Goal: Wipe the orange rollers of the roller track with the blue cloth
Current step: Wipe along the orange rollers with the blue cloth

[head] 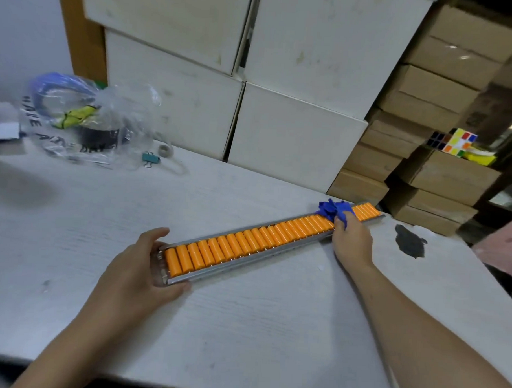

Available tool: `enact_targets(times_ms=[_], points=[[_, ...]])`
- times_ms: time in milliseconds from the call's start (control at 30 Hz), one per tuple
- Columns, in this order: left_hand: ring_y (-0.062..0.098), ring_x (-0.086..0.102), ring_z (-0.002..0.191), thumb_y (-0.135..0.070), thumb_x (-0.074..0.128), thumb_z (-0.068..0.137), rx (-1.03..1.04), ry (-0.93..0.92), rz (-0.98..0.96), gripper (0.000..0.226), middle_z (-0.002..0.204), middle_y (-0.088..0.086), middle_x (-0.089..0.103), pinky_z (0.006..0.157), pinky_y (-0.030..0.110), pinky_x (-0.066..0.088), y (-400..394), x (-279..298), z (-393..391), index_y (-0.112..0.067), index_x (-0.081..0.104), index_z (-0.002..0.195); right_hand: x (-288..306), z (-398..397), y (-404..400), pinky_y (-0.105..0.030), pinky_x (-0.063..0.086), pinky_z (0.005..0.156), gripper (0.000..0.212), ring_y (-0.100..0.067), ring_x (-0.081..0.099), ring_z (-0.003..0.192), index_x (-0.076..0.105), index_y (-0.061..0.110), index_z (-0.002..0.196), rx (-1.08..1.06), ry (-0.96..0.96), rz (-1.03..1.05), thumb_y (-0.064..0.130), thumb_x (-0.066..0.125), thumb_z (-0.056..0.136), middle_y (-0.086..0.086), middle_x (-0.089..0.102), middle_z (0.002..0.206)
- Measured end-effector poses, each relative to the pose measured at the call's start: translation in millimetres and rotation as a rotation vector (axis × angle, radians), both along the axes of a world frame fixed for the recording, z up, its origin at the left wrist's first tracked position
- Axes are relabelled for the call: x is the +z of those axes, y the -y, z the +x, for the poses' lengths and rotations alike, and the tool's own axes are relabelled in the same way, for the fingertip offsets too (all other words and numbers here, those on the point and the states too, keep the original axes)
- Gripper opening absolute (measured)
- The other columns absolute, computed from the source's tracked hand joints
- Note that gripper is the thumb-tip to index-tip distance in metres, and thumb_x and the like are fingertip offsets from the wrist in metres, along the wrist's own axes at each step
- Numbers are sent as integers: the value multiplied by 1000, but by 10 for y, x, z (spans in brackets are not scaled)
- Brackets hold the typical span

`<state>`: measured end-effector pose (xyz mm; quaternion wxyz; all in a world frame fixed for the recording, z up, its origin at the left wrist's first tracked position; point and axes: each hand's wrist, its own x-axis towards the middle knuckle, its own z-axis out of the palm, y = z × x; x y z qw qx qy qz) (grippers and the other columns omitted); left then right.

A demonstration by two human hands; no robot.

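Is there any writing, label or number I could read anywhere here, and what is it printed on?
Clear plastic bag: dark printed capital letters run along its side and bottom, but they are creased and blurred; I cannot read a whole word.
Nothing else carries readable text: the white boxes, brown cartons, roller track and puzzle cube show none.

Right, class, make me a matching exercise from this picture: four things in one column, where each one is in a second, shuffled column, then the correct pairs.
Things
1. blue cloth
2. left hand
3. puzzle cube
4. binder clip

Places
A. on a brown box at the right
B. on the rollers near the track's far end
C. on the table beside the plastic bag
D. at the track's near end

Pairs: 1-B, 2-D, 3-A, 4-C
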<state>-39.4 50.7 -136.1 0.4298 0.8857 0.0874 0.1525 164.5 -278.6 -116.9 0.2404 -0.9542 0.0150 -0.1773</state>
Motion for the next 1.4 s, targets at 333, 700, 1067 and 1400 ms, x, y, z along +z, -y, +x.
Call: enact_targets(times_ms=[333, 700, 1067, 1400], points=[[18, 57, 101, -33, 86, 58, -8, -17, -7, 88, 109, -9, 59, 81, 36, 45, 21, 48, -40, -28, 38, 132, -24, -762, -662, -34, 39, 62, 19, -27, 55, 79, 58, 10, 101, 168, 19, 51, 20, 42, 98, -7, 61, 87], [24, 54, 109, -28, 84, 63, -33, -48, -18, 90, 122, 4, 58, 79, 32, 39, 52, 122, -75, -22, 35, 137, -41, -1475, -1342, -36, 37, 100, 39, -25, 40, 134, 50, 16, 135, 342, -30, 31, 22, 45, 97, -5, 55, 137], [25, 59, 95, -8, 63, 75, -12, -60, -59, 68, 109, 0, 58, 79, 36, 43, 12, 37, -35, -23, 37, 135, 41, -2114, -2032, -38, 46, 80, 27, -26, 54, 100, 63, 9, 108, 609, 90, -9, 17, 48, 88, -6, 67, 106], [24, 58, 95, -15, 71, 71, -9, -106, -82, 84, 105, 0, 60, 76, 36, 42, 52, 113, -63, -27, 25, 141, 312, -1975, -1974, -35, 38, 57, 16, -23, 51, 66, 51, 18, 79, 671, -111, 233, 20, 44, 93, -3, 57, 70]])
